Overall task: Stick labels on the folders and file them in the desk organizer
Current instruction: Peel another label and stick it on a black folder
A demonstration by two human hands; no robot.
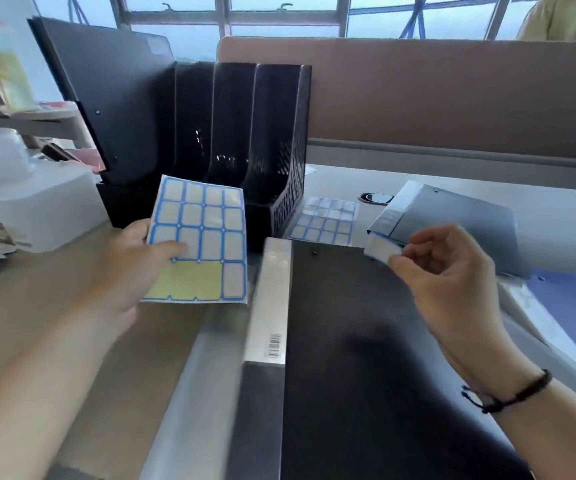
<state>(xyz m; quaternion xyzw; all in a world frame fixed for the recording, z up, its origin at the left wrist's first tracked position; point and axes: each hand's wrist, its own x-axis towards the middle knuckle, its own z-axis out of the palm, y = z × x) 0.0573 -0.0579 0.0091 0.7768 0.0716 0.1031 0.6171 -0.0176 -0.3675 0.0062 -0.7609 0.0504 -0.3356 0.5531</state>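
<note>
Holding a label sheet [198, 239] in my left hand [134, 271], I pinch its left edge, thumb on top. My right hand [449, 271] pinches one peeled white label [383, 249] between thumb and forefinger; the other fingers curl loosely.

Directly below the peeled label, toward six o'clock, a black folder [366, 358] lies flat on the surface [37, 323]. Its long axis runs from twelve to six o'clock. Its grey spine strip [272, 299], carrying a small barcode, lies at nine o'clock from my right hand, between my two hands. My right hand is the nearer one to the folder's cover; the label would travel down and left to reach the spine.

The sheet is a grid of white labels with blue borders; three in the bottom row are gone, showing yellow backing.

At eleven o'clock stands the black desk organizer [262, 143], with one dark folder [106, 98] in its left slot. A second label sheet [324, 220] lies just beside the organizer. A grey folder [452, 223] lies at one o'clock.
</note>
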